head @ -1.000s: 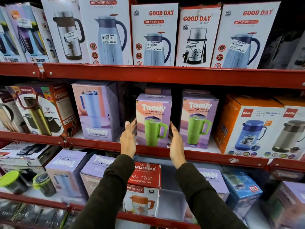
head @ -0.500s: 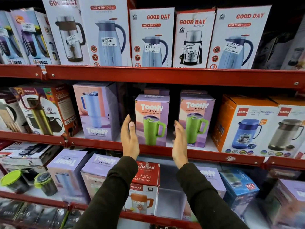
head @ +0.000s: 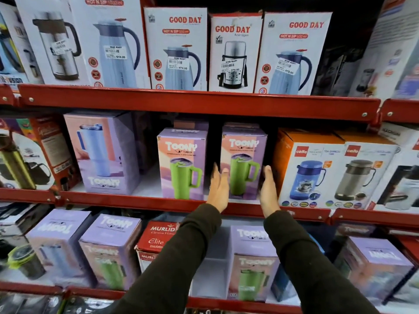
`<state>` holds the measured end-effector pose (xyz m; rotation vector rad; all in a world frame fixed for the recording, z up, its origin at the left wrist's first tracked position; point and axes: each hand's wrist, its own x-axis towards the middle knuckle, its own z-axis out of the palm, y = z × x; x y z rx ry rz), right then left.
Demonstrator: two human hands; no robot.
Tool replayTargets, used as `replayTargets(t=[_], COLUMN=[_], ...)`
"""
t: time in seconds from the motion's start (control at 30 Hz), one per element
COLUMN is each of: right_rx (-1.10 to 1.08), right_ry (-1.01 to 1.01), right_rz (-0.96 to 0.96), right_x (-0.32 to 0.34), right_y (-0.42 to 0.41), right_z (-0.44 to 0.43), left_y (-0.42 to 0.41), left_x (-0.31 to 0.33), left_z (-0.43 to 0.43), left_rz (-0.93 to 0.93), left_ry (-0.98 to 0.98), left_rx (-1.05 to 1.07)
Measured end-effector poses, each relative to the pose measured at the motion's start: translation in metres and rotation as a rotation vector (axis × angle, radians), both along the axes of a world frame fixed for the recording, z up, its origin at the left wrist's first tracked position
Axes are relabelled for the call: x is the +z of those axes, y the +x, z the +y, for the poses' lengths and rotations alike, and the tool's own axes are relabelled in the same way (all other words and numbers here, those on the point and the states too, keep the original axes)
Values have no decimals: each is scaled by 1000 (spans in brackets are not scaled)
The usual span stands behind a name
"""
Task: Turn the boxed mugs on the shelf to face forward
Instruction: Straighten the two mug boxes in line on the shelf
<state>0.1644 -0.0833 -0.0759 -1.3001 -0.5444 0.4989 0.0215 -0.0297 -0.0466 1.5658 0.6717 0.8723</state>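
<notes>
On the middle red shelf (head: 136,199) stand two purple Toony mug boxes, each picturing a green mug. The left box (head: 181,164) faces forward and stands free. The right box (head: 243,155) also shows its front. My left hand (head: 218,189) is at that box's left side and my right hand (head: 268,191) at its right side, palms turned inward, fingers straight and apart. Whether the palms touch the box is unclear; the left hand is blurred. A larger Toony box with a blue tumbler (head: 102,152) stands further left, turned at an angle.
Orange cello flask boxes (head: 310,171) stand close to the right of my right hand. White Good Day jug boxes (head: 176,48) fill the upper shelf. The lower shelf holds more Toony boxes (head: 111,248) and a red Murlidhar box (head: 156,239).
My hands let go of the left green-mug box, drew back, and shifted right. They now flank the right green-mug box. The view also moved closer and to the right.
</notes>
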Motion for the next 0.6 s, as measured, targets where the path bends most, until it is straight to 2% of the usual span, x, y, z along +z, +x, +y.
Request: replayTargets(t=[0.1, 0.37, 0.6], right_rx=[71, -25, -37], right_ry=[-48, -25, 36], right_rz=[38, -34, -67], right_x=[18, 11, 6], right_y=[-13, -21, -30], right_z=[-18, -36, -44], left_y=[1, -16, -27], left_x=[-1, -13, -21], left_z=[7, -7, -14], left_rz=[4, -5, -106], left_ry=[-52, 11, -53], left_rx=[9, 19, 33])
